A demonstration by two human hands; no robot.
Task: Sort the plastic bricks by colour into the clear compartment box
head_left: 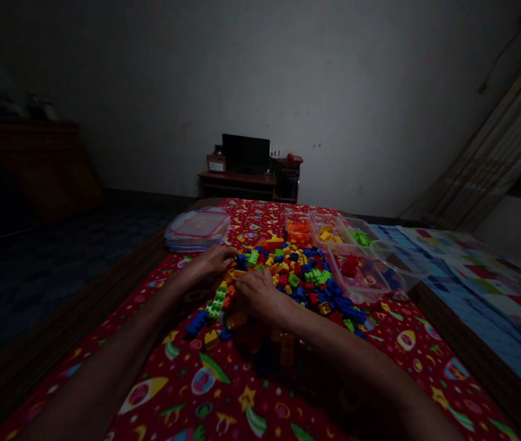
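Observation:
A heap of toy building bricks (288, 263) in blue, yellow, green, red and orange lies before me on a red patterned cloth. At its left edge my left hand (214, 260) is curled, fingertips beside a blue brick (241, 262); what they grip, if anything, is hidden. My right hand (258, 293) bends down over the near left part of the heap, its fingers closed and mostly hidden, close to some orange bricks (229, 298). A long light-green brick (217, 301), a blue brick (197, 323) and a yellow brick (211, 339) lie nearer to me.
Clear plastic tubs to the right hold sorted bricks: orange (298, 229), yellow (329, 234), green (360, 237) and red (350, 265). Stacked lids (198, 228) lie at the back left. Beyond the table stands a desk with a monitor (246, 153); a bed (485, 275) is at right.

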